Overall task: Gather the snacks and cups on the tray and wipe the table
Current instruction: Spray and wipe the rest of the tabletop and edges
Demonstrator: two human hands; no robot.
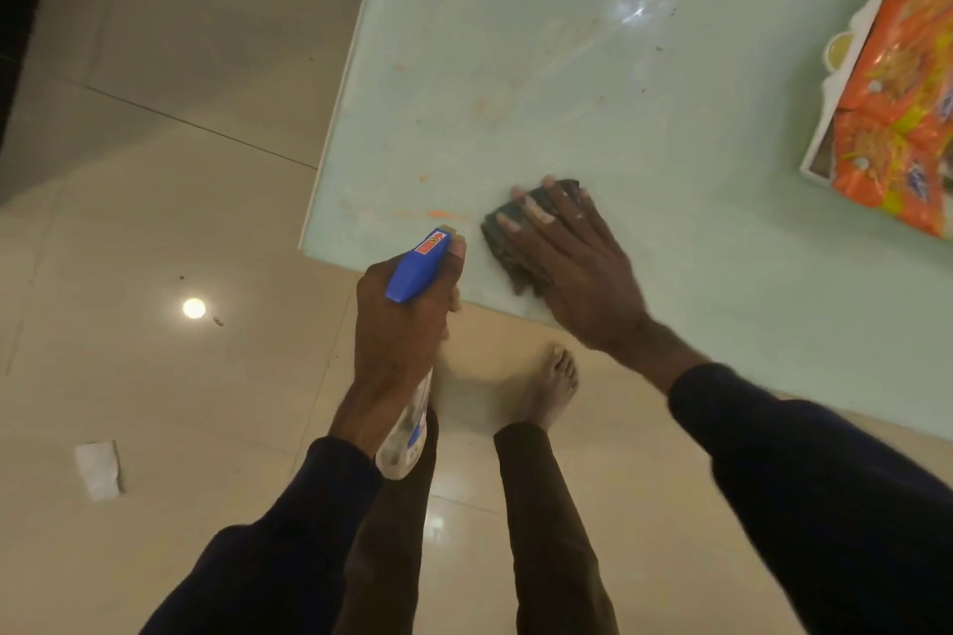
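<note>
We are pressing a cloth (499, 242) on the desk (567, 67) while holding a spray bottle (412, 273).
Our right hand (572, 263) is lying flat on the dark cloth near the desk's corner, its fingers (536, 209) spread straight, beside orange smears (438, 214). Our left hand (399, 325) is gripping the spray bottle, curled round its neck, just off the desk edge. Orange snack packets (897, 88) are lying on the white tray (845, 83) at the right.

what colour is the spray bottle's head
Blue, with a small red label; the head view shows the spray bottle gripped in the left hand.
</note>
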